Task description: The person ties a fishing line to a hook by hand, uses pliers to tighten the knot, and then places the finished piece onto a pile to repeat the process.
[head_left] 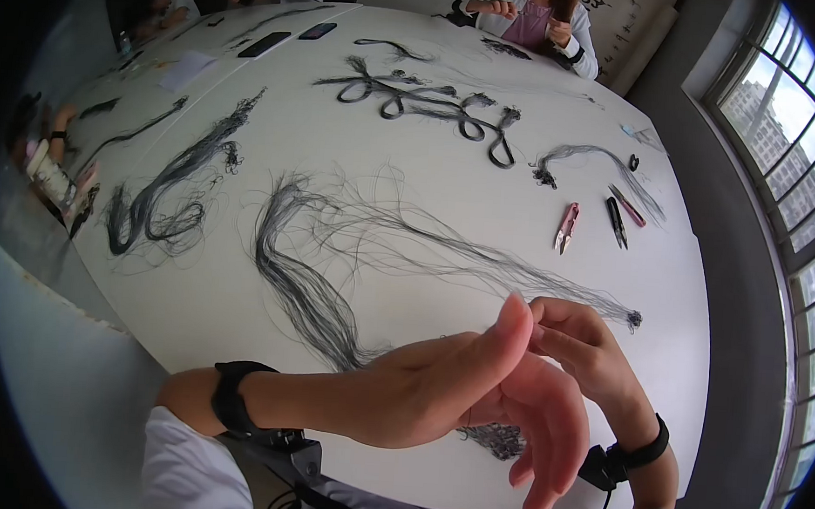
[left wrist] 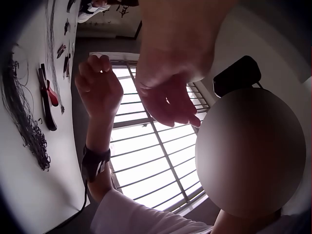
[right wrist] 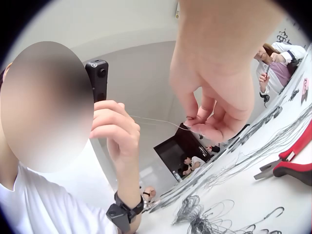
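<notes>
My left hand (head_left: 460, 388) is in front of my right hand (head_left: 597, 355) above the white table, its thumb raised apart from loosely bent fingers. In the right wrist view, my right hand (right wrist: 214, 97) pinches a thin pale strand (right wrist: 161, 120) between thumb and fingertips. That strand runs across to my left hand (right wrist: 116, 129); whether the left fingers grip it I cannot tell. Beneath and beyond the hands lies a long loose bundle of dark strands (head_left: 302, 295). Red-handled pliers (right wrist: 287, 168) rest on the table.
Two black-and-red snips, a red snip (head_left: 568, 227) and a black one (head_left: 617, 221), lie at the right. Looped dark bundles (head_left: 417, 106) are farther back, another bundle (head_left: 165, 179) at the left. People sit across the table; a barred window (head_left: 794, 110) is at the right.
</notes>
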### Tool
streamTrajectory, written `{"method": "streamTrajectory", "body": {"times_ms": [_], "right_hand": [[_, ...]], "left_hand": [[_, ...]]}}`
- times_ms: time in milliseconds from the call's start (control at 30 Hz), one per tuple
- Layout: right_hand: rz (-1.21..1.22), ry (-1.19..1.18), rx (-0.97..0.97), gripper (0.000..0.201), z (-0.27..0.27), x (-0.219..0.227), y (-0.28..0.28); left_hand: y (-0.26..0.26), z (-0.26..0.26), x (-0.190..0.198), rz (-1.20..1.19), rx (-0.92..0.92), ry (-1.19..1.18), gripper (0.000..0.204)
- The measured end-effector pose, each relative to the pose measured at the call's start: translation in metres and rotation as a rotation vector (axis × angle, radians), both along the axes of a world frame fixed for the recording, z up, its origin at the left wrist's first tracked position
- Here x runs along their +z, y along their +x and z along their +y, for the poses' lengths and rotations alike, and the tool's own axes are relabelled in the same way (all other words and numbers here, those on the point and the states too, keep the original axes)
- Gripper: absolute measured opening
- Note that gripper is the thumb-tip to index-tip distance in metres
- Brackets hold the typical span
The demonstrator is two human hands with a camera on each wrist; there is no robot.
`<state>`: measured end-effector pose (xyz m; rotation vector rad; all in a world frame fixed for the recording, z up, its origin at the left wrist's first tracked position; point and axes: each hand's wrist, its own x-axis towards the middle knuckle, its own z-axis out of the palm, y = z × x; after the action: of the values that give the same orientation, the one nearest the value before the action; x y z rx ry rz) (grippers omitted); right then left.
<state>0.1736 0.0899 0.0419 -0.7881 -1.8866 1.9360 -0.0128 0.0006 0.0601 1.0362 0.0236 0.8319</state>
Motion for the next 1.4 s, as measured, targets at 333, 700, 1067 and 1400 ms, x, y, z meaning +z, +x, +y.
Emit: {"method": "streamTrajectory", "body": {"times_ms": [333,700,1067,1400], "right_hand": [[-0.109,0.600,0.216,0.011,-0.054,-0.023,-0.017],[-0.127,1.221,0.107,0.021,-0.071,0.040,-0.019],[0.163,1.402,-0.228,0.028,-0.047,0.057,-0.013],[0.089,1.657,-0.262,0.011,-0.046,0.085,0.001]], "left_hand": [[-0.015,0.033,-0.013,-0.058,0.751,-0.103,0.064],[-0.009,0.039,-0.046,0.459,0.622,0.138,0.046],[-0.003,0.029,-0.036,0.658,0.068,0.032,0.078],[0.006,0.020,-0.041,0.641,-0.361,-0.072,0.087]]}}
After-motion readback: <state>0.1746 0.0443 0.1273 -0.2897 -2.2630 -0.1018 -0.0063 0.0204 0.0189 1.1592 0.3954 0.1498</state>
